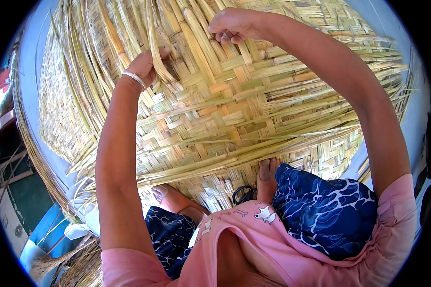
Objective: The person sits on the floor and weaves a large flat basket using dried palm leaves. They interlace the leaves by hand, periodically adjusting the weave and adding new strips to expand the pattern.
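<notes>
At the left, the woven mat point(60, 119) shows a close, settled weave, and long strips point(74, 62) lie loose over it, not yet tucked in. The left hand point(146, 67), a pale bracelet point(134, 79) at its wrist, has its grip closed on a strip point(160, 67). The mat spreads before the person, under both hands, its near part by the bare feet point(268, 179). Across the middle, broad strips already cross over and under, so I judge the weaving well along but unfinished. The shirt point(244, 215) bears animal figures, with no brand or label to be read; nor is there writing on the mat. The right hand point(234, 28) has bent fingers over the upper strips; from this angle I cannot tell whether its grip holds one. Farther right, frayed ends point(385, 62) stick out, probably left for working in or trimming.
</notes>
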Demonstrator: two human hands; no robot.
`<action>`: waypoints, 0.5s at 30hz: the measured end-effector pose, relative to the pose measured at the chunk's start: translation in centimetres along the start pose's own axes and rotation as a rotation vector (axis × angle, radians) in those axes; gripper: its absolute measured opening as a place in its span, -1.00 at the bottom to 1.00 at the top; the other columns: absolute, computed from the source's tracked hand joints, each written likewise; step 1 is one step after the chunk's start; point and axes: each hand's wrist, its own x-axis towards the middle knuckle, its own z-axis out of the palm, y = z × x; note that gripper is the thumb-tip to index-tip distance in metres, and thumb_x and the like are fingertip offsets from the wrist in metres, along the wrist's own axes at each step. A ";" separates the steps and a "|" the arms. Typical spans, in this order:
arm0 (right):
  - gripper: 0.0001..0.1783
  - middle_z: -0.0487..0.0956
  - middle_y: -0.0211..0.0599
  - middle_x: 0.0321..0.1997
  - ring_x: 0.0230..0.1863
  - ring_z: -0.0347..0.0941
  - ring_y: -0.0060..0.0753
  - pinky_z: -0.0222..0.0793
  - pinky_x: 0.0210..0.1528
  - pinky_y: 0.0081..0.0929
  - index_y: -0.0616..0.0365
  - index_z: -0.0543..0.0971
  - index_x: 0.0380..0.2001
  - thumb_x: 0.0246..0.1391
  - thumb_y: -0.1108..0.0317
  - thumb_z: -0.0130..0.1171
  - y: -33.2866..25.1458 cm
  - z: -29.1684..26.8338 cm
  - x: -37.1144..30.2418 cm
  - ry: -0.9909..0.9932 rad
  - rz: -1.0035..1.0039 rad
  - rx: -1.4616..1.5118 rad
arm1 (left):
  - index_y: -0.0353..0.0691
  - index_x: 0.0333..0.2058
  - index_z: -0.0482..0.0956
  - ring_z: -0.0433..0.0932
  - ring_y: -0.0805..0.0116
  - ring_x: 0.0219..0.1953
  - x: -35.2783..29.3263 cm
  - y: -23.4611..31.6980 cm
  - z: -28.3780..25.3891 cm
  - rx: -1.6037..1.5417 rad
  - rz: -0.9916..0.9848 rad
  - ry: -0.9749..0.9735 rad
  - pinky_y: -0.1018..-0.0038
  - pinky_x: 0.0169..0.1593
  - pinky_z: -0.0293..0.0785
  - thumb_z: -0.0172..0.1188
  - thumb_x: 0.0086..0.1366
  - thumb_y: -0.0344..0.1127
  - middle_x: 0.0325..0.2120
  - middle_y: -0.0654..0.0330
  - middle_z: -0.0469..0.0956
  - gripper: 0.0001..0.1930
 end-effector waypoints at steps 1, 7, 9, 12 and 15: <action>-0.69 0.46 -0.24 -0.37 -0.55 0.38 -0.59 0.32 -0.53 -0.61 0.21 0.40 -0.26 0.03 0.21 0.08 0.1 -0.1 -0.1 -0.007 -0.021 0.012 | -0.35 -0.11 0.37 0.50 0.39 -0.39 -0.2 -0.1 0.0 0.019 0.038 0.022 0.52 -0.34 0.50 0.21 0.14 -0.31 -0.38 0.16 0.52 -0.63; -0.66 0.47 -0.35 -0.35 -0.36 0.41 -0.56 0.36 -0.33 -0.55 0.18 0.41 -0.23 -0.01 0.20 0.16 0.3 1.2 0.6 0.098 -0.242 0.002 | -0.24 -0.30 0.38 0.50 0.50 -0.40 -0.9 -1.4 0.5 0.061 0.155 0.040 0.56 -0.39 0.53 0.23 0.11 -0.40 -0.48 0.29 0.43 -0.78; -0.65 0.48 -0.38 -0.32 -0.31 0.42 -0.54 0.36 -0.28 -0.54 0.17 0.41 -0.21 0.00 0.18 0.15 0.0 1.6 0.9 0.079 -0.209 0.168 | -0.31 -0.26 0.46 0.38 0.56 -0.57 -0.1 -1.7 0.9 0.154 0.144 0.131 0.61 -0.54 0.30 0.24 0.10 -0.39 -0.57 0.30 0.45 -0.76; -0.64 0.49 -0.39 -0.27 -0.27 0.43 -0.51 0.38 -0.21 -0.51 0.14 0.42 -0.19 0.03 0.13 0.11 -0.8 1.4 0.9 -0.018 -0.157 0.344 | -0.32 -0.25 0.52 0.22 0.57 -0.76 1.2 -2.2 1.4 0.163 0.150 0.190 0.60 -0.70 0.13 0.25 0.11 -0.32 -0.64 0.34 0.46 -0.74; -0.63 0.50 -0.36 -0.24 -0.27 0.45 -0.47 0.39 -0.15 -0.46 0.15 0.42 -0.18 0.08 0.09 0.04 -1.6 1.1 0.2 -0.075 -0.213 0.428 | -0.32 -0.20 0.46 0.41 0.46 -0.55 1.6 -2.7 0.9 -0.098 0.092 0.175 0.51 -0.48 0.39 0.16 0.17 -0.34 -0.47 0.25 0.50 -0.76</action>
